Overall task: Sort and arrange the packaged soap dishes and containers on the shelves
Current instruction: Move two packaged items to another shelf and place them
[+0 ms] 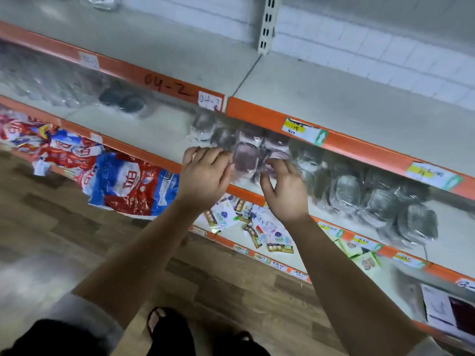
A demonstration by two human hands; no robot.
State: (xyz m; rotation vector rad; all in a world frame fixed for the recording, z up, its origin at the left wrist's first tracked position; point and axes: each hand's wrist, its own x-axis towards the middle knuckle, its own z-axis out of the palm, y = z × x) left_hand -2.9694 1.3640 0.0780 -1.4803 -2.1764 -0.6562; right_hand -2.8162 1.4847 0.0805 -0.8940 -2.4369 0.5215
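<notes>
Purple soap dish (245, 160) in its clear wrap, sitting on the middle shelf (164, 134) just below and right of the 04-2 label (209, 101), and both hands are right on it! The left hand (205, 176), straight below the label, has its thumb against the dish's left edge with the other fingers loosely bent; through the blur I cannot tell whether it truly grips. The right hand (285, 194), further right of the label, has its fingers (281, 164) curled over the wrap's right edge, thumb spread beneath, looking like a pinch. So the dish lies between the two hands, equally near each, its long axis seemingly running front to back on the shelf. More grey wrapped dishes (380, 201) crowd the same shelf well right of the label, so I'd guess this one gets squared up beside them
</notes>
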